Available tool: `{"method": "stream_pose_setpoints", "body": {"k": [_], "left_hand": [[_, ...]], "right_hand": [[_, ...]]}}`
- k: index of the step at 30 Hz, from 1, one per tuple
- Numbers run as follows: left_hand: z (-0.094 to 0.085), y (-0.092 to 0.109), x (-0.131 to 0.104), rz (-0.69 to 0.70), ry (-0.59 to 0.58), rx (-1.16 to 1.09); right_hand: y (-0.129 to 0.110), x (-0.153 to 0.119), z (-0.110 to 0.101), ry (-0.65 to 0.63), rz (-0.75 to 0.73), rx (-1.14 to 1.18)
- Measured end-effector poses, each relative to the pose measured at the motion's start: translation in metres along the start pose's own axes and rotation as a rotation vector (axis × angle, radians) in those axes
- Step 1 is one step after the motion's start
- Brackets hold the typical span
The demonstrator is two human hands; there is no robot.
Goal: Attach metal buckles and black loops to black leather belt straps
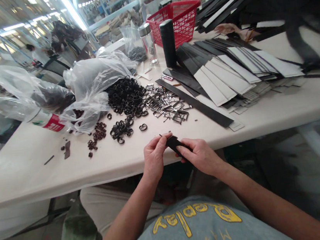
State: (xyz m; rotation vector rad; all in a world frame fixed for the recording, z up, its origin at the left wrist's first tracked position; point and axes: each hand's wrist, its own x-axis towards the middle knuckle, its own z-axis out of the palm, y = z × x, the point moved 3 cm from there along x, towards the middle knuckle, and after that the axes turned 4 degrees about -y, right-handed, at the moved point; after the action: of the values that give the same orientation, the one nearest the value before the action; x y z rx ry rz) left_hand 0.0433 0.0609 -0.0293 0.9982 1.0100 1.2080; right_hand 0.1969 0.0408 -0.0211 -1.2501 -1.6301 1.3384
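Close to the table's front edge, a short black strap (175,144) is held between both hands. My left hand (154,157) pinches its far end between thumb and fingers; any small part under those fingertips is hidden. My right hand (203,154) grips the nearer end, thumb on top. Beyond the hands lies a heap of metal buckle frames (162,102), touching a pile of black loops (126,97). One black loop (143,127) lies apart. Small brown loops (100,130) are scattered further left. A long black strip (202,107) lies at an angle to the right.
Stacked black-and-white strips (224,73) cover the right side of the table (124,159). Behind stand a dark cylindrical flask (168,43), a clear tumbler (148,45) and a red basket (186,23). Plastic bags (99,75) and a tipped plastic bottle (15,106) occupy the left.
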Motion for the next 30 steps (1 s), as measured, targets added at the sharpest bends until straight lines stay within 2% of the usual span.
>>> {"method": "stream_pose_setpoints", "body": {"k": [5,8,13,16,20,26,30], "left_hand": [[0.005,0.002,-0.007,0.008,-0.066,0.203],[0.005,0.007,-0.007,0.065,-0.057,0.267],[-0.004,0.011,0.001,0.073,0.022,0.166],[0.0,0.008,-0.002,0.019,-0.034,0.1],[0.014,0.001,-0.011,-0.041,-0.141,0.072],[0.023,-0.002,-0.012,-0.045,-0.064,-0.074],[0.024,0.001,-0.011,-0.028,-0.06,-0.155]], "right_hand": [[-0.003,0.005,0.0,0.051,-0.011,0.188],[-0.005,0.004,-0.002,0.043,-0.028,0.171],[-0.006,-0.009,-0.004,-0.027,-0.042,-0.082],[-0.006,-0.014,-0.003,0.0,-0.08,-0.026],[-0.006,-0.013,0.002,0.068,-0.112,0.073],[-0.009,-0.015,0.005,0.105,-0.144,0.081],[-0.008,-0.017,0.005,0.095,-0.166,0.089]]}}
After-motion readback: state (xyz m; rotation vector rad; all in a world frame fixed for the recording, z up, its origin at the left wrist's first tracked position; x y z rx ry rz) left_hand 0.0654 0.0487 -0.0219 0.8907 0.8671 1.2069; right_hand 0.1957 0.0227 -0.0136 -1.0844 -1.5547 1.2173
